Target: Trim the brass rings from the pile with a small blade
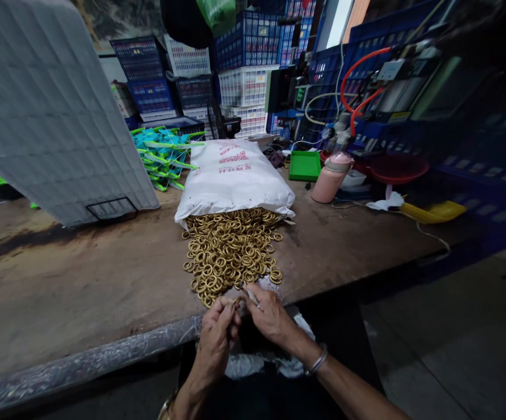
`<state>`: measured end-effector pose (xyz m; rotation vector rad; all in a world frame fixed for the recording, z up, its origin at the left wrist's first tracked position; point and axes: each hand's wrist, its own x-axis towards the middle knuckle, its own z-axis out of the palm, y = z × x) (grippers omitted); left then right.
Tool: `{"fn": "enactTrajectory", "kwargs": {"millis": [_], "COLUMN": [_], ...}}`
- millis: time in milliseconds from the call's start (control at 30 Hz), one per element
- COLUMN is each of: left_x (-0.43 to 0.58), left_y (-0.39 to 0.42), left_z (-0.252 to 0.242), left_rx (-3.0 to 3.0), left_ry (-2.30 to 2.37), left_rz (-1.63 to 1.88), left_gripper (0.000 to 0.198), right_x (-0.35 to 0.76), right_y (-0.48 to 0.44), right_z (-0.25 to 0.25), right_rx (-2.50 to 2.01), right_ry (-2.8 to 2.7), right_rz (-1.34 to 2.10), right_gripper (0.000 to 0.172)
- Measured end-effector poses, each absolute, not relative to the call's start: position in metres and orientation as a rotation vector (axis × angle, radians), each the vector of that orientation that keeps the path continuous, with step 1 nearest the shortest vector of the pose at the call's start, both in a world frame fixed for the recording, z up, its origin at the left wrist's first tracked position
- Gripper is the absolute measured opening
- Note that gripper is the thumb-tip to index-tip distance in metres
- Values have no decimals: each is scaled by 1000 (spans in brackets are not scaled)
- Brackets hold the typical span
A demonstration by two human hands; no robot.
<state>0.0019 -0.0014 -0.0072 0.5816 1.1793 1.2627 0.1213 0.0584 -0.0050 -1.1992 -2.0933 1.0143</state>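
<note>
Brass-coloured rings (230,251) spill in a heap from the mouth of a white printed sack (239,175) lying on the workbench. At the bench's front edge, my left hand (218,326) pinches one ring (237,300) between thumb and fingers. My right hand (272,315) is closed around a small slim tool (253,298), pale where it shows; its exact kind is hard to make out. The tool's dark tip points toward the ring, and I cannot tell whether they touch. Both hands are close together, just in front of the heap.
A grey padded board (60,105) stands at the left. Behind it lie turquoise and lime-green plastic pieces (165,154). A green tray (304,165), a pink bottle (331,178) and a yellow scoop (434,212) are at the right. Stacked crates (248,87) fill the back.
</note>
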Motion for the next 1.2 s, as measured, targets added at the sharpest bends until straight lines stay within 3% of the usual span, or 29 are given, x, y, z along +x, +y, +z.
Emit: {"fn": "enactTrajectory", "kwargs": {"millis": [467,733,967,1200], "left_x": [1,-2,-14,-22], "left_y": [-7,-21,-21,-21], "left_z": [-5,1,-1,-2], "left_rx": [699,497,359,120], "left_ry": [1322,1054,993,893], "left_rz": [1268,1227,1325,1333], "left_gripper": [36,30,23,23], "right_x": [125,114,89,82], "right_y": [54,76,96,102], "right_z": [-10,-3,-2,-2], "right_rx": [-1318,-1396,-1294,-1359], "right_ry": [-2535,-2435,-2476,-2492], "right_rz": [700,471,337,313], "right_gripper": [25,23,40,26]}}
